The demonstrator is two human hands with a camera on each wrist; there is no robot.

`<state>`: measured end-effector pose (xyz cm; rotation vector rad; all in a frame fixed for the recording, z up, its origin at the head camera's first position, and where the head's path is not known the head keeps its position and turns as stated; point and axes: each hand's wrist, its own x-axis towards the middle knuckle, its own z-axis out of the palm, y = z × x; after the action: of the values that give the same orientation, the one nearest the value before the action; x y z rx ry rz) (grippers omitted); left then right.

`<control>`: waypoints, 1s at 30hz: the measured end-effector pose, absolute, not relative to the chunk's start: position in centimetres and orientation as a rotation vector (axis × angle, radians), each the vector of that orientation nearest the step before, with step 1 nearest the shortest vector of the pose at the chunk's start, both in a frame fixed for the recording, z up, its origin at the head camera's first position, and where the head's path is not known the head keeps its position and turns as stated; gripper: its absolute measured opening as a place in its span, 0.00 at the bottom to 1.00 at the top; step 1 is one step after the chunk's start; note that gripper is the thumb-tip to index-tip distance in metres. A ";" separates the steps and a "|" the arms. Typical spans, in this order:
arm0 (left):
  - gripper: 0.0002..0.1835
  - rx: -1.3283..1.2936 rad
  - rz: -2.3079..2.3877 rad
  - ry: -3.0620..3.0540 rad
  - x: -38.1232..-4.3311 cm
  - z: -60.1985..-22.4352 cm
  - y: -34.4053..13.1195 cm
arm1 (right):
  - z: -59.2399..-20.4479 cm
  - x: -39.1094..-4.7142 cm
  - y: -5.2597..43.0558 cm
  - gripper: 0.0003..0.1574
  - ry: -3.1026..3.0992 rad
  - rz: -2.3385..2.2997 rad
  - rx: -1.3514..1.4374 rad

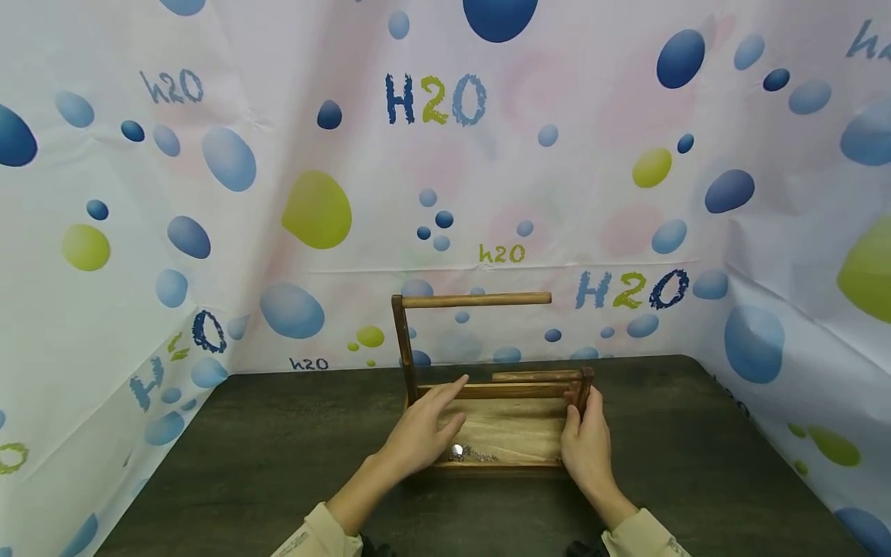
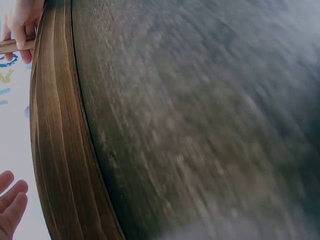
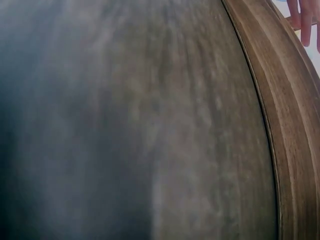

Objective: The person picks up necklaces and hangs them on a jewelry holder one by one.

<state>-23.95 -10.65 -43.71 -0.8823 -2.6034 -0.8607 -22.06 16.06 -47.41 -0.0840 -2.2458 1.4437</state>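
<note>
A wooden jewelry stand (image 1: 515,422) with a shallow tray base and two upright posts sits on the dark table. One high bar (image 1: 480,300) extends from its left post (image 1: 404,340); a lower bar (image 1: 532,377) meets the right post. Small shiny jewelry (image 1: 466,452) lies at the tray's front left. My left hand (image 1: 421,429) hovers over the tray's left side, fingers extended; its fingertips (image 2: 12,200) show in the left wrist view. My right hand (image 1: 588,445) grips the stand's right end by the post, thumb on the near side.
The dark wooden table (image 1: 299,433) extends to both sides of the stand. Behind and beside it hangs a white curtain (image 1: 592,155) with blue and green drops and H2O lettering.
</note>
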 end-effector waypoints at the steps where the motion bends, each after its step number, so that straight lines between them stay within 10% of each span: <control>1: 0.35 -0.883 -0.867 -2.604 -24.0 -43.7 -10.6 | -47.4 -22.1 16.1 0.24 -2.248 1.444 -0.080; 30: 0.21 -1.012 -1.278 -2.844 -25.8 -43.8 -7.0 | -47.5 -22.0 16.5 0.22 -2.246 1.437 -0.090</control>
<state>-25.79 -7.00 -43.79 -1.0117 -2.8436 -1.2781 -22.05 16.54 -47.48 -0.0901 -2.2462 1.4374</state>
